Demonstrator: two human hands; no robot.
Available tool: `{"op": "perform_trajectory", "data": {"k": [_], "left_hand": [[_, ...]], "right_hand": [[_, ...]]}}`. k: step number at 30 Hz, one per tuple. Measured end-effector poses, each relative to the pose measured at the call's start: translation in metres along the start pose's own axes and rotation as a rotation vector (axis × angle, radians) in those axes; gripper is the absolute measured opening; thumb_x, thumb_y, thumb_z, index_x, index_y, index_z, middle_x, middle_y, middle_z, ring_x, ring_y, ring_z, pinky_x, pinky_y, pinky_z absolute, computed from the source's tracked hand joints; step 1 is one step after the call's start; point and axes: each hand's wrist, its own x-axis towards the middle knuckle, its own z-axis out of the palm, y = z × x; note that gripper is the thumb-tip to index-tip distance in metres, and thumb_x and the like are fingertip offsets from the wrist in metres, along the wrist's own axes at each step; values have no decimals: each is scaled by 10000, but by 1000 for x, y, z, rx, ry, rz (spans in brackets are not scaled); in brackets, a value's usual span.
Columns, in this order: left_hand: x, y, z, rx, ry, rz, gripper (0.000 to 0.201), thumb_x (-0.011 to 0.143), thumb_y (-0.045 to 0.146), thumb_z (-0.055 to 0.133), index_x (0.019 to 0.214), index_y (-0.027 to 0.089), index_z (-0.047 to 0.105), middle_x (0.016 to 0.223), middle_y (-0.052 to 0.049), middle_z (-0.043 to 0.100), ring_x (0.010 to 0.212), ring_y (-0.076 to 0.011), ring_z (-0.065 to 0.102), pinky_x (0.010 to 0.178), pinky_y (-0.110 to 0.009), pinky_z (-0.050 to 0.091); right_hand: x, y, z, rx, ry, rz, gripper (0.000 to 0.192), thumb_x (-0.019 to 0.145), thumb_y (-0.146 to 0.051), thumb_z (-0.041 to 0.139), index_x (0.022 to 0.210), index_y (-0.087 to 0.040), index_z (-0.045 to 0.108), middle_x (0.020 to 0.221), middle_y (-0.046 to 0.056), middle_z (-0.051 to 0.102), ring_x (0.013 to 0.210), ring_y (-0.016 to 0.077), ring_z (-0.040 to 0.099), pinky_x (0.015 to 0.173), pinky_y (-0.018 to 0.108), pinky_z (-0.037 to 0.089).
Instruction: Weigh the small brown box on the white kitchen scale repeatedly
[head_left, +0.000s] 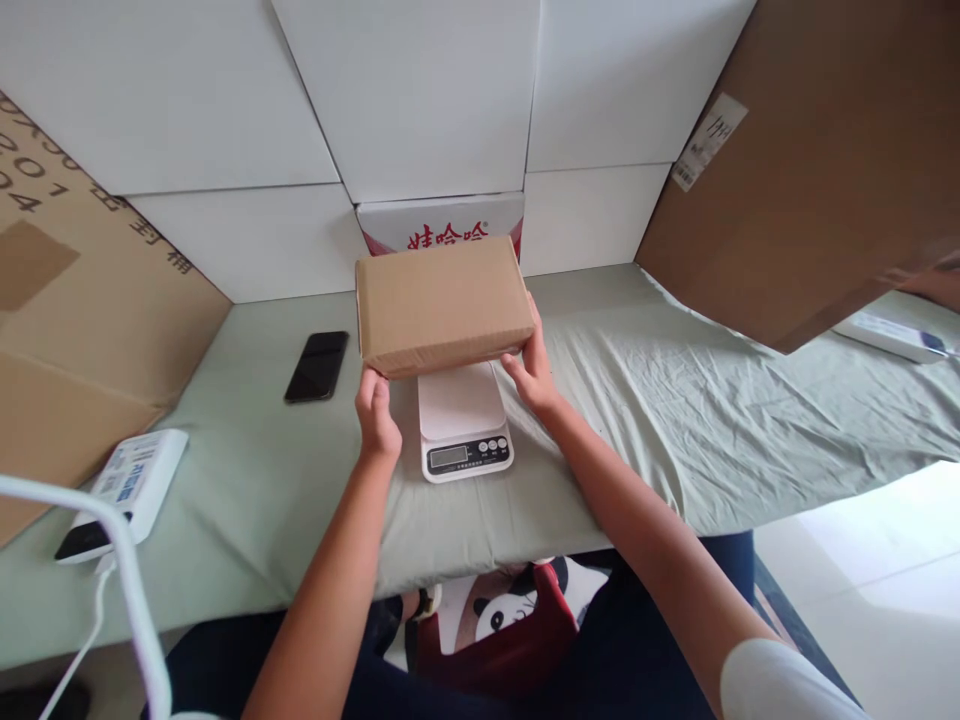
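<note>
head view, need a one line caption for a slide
Both hands, left hand and right hand, hold a brown cardboard box over a white kitchen scale on a green-covered table.

Even, bright daylight; the floor (885,560) at lower right is washed out by glare. Shadows are soft and faint. Wide-angle distortion bends the edges, and the near white cable (127,590) is blurred.

One box (442,303), one scale (463,420), one phone (317,366).

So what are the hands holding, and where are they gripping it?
A brown cardboard box, over the kitchen scale: left hand under its near-left corner, right hand at its right end.
</note>
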Motion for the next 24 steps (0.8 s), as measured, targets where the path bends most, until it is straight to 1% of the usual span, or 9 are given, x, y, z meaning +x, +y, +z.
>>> {"op": "perform_trajectory", "data": {"k": [3, 6, 8, 10, 12, 15, 19, 24], "left_hand": [[-32, 13, 3, -51, 12, 4, 633, 929, 677, 522, 1296, 182, 664, 1295, -163, 702, 1342, -330, 608, 1151, -448, 438], [-61, 21, -2, -14, -42, -29, 669, 920, 692, 518, 1323, 176, 657, 1290, -177, 706, 1335, -353, 615, 1139, -471, 455], [-74, 24, -8, 8, -67, -44, 686, 912, 694, 525, 1346, 176, 647, 1308, -186, 700, 1329, -365, 620, 1118, -481, 475], [-83, 27, -13, 4, -61, -47, 680, 918, 681, 525, 1367, 184, 641, 1341, -187, 688, 1328, -365, 622, 1110, -482, 481], [-87, 28, -15, -13, -31, -44, 668, 927, 671, 515, 1375, 193, 644, 1366, -180, 680, 1333, -360, 623, 1121, -482, 471], [-86, 29, -16, -16, 2, -64, 698, 918, 693, 512, 1375, 184, 649, 1347, -176, 692, 1336, -366, 620, 1127, -495, 465], [-82, 29, -15, -5, 8, -125, 741, 898, 718, 523, 1385, 173, 642, 1348, -174, 694, 1350, -369, 609, 1125, -490, 468], [-82, 30, -15, -22, -1, -133, 695, 916, 686, 526, 1383, 185, 642, 1334, -160, 702, 1298, -344, 642, 1110, -470, 475]], "right_hand": [[-29, -13, -9, -5, 15, 21, 962, 904, -760, 527, 1658, -308, 139, 1773, 63, 198, 1675, 298, 138, 1377, 530, 173], [-59, -20, -15, 22, 19, 104, 935, 914, -738, 534, 1657, -321, 148, 1765, 59, 230, 1673, 281, 151, 1371, 526, 209], [-75, -24, -17, 49, 24, 142, 894, 925, -721, 535, 1649, -337, 178, 1751, 53, 269, 1672, 277, 149, 1374, 536, 194], [-83, -28, -18, 66, 17, 159, 853, 933, -703, 540, 1636, -342, 219, 1741, 55, 284, 1671, 289, 149, 1376, 554, 171], [-85, -33, -17, 84, -6, 168, 841, 935, -690, 555, 1630, -335, 240, 1744, 63, 268, 1664, 307, 169, 1374, 564, 170], [-81, -40, -16, 106, -29, 195, 886, 922, -704, 569, 1638, -315, 221, 1736, 84, 279, 1645, 320, 220, 1366, 558, 207], [-75, -46, -16, 97, -29, 241, 916, 916, -719, 569, 1646, -297, 210, 1715, 102, 313, 1617, 340, 272, 1350, 571, 244], [-74, -47, -17, 94, -31, 230, 882, 923, -699, 577, 1637, -329, 218, 1716, 88, 297, 1596, 342, 302, 1341, 583, 257]]}}
